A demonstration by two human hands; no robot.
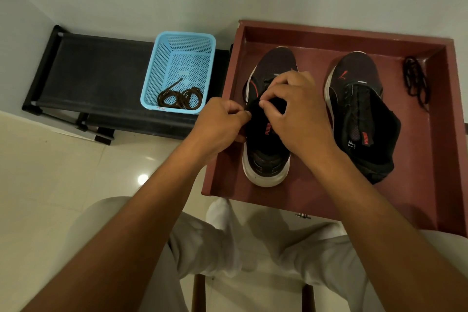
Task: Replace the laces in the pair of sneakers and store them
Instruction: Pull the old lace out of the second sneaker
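Both hands worked over the left sneaker (266,159) in the red tray (440,134), the left hand (220,121) and right hand (296,111) each pinching its pulled-up black tongue (255,114), beside the right sneaker (359,109).

Your two bare forearms reach in from six o'clock, with no sleeves, watch or rings showing on either. Your left hand (220,121) and right hand (296,111) are ungloved, the nails cut short. At six o'clock your lap fills the lower view in pale, off-white trousers (210,243), the loose fabric creased and folded over both knees.
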